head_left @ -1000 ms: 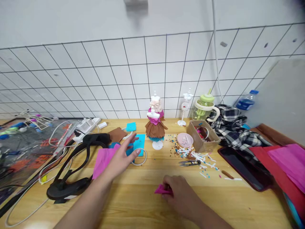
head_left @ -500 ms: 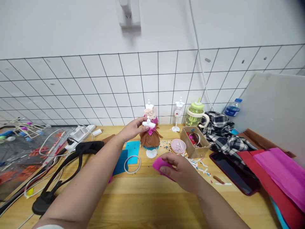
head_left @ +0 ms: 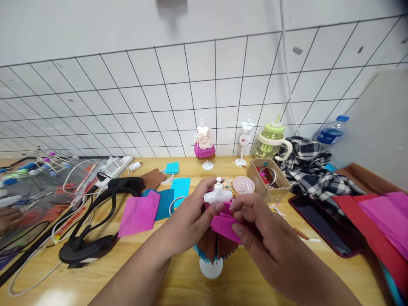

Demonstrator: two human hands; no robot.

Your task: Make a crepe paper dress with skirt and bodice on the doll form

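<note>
A small white mannequin stands close in front of me, dressed in a brown crepe-paper skirt with a blue fringe below it. My left hand grips the mannequin around its upper body, thumb at the front. In my right hand a folded piece of pink paper is pinched between thumb and fingers, against the mannequin's front. The round white base rests on the table. My fingers partly hide the waist and bodice.
Behind stand a dressed mannequin and a bare one. To the right are a pink dish, a cardboard box, a green cup and a phone. Left lie pink paper and a black headset. Another person's hand shows far left.
The mannequin has come nearer to me in my left hand. My right hand has brought the pink paper up against its front. The view has tilted down.
</note>
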